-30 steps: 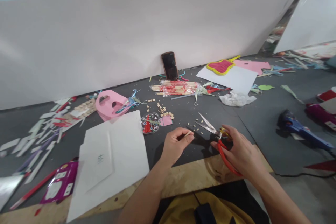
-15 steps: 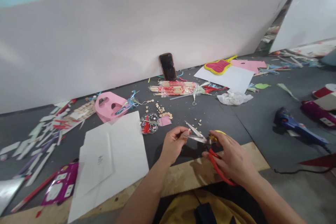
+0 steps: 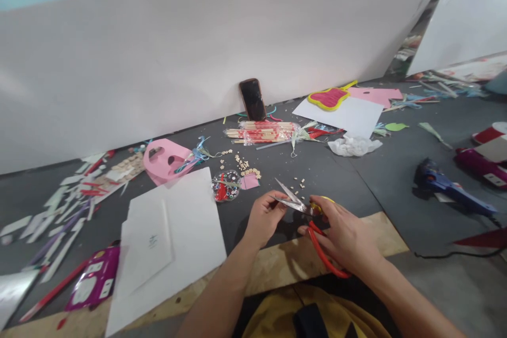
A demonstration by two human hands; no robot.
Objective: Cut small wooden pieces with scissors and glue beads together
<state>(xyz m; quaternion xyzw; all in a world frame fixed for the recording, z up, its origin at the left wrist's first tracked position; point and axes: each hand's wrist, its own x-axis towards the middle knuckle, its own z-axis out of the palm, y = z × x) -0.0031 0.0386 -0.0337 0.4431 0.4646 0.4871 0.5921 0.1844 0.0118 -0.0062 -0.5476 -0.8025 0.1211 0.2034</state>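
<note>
My right hand (image 3: 343,229) grips the scissors (image 3: 296,204), which have a red handle and a yellow one; their blades are spread and point left. The fingertips of my left hand (image 3: 266,216) are pinched together beside the lower blade, and whatever they hold is too small to make out. Just beyond the blades lie several small pale pieces (image 3: 302,181). Farther left are small wooden beads (image 3: 242,163), a pink paper square (image 3: 249,181) and a round clear dish (image 3: 226,186) of mixed beads.
A phone (image 3: 252,99) leans on the white board behind wrapped sticks (image 3: 265,132). White sheets (image 3: 178,232) and a pink mask (image 3: 168,160) lie left. Crumpled tissue (image 3: 354,146) and a blue glue gun (image 3: 451,189) are at right.
The scissors and my right hand have shifted slightly left and up. The pale bit that showed at my left fingertips is no longer visible there.
</note>
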